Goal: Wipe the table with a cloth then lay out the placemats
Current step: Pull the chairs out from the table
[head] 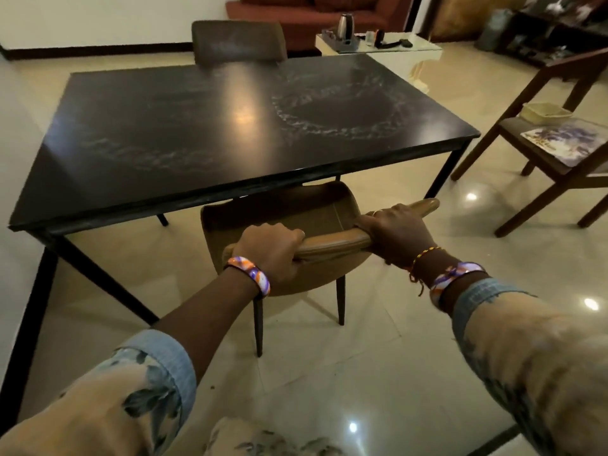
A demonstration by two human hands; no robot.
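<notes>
A dark rectangular table [164, 133] fills the middle of the view, its top streaked with damp wipe marks, heaviest at the right. A tan chair [283, 205] stands at the table's near edge, its seat partly under the top. My left hand [269, 250] grips the chair's backrest rail on the left, and my right hand [393, 233] grips the same rail on the right. Patterned placemats [566, 141] lie on the seat of a wooden chair [513, 159] at the right. No cloth is in sight.
A dark padded chair [237, 41] stands at the table's far side. Behind it are a red sofa [316, 11] and a white side table [394, 52] with a kettle [345, 24]. A small cream basket [544, 111] sits beside the placemats. The floor is glossy tile.
</notes>
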